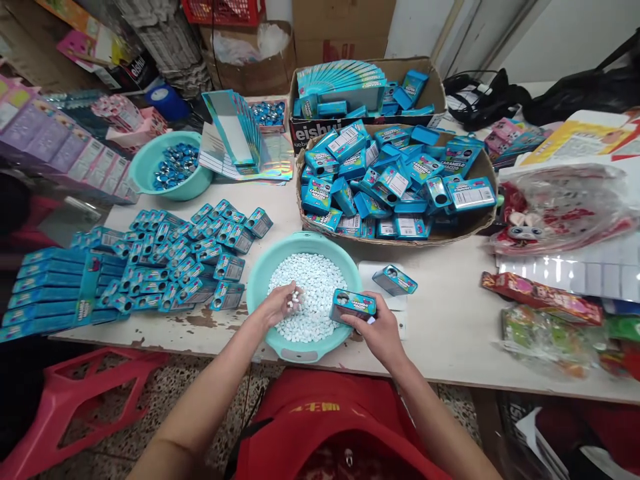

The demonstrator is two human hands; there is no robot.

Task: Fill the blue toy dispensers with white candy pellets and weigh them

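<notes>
A turquoise basin [257, 283] full of small white candies [320, 283] stands at the table's front edge. Over its left part is my left hand [281, 303], its fingers curled around a few of the candies. My right hand [377, 327] grips a small blue candy box [354, 305] above the basin's right rim. That box has a round hole in its upper side. Just to the right, another blue box [395, 280] rests on a white sheet on the table.
Many small blue boxes [190, 250] stand at the left. A carton [400, 237] heaped with blue boxes is behind the basin. Another basin [173, 193] holds shiny blue pieces. Bagged goods [555, 333] lie at the right; a red stool [90, 400] stands below left.
</notes>
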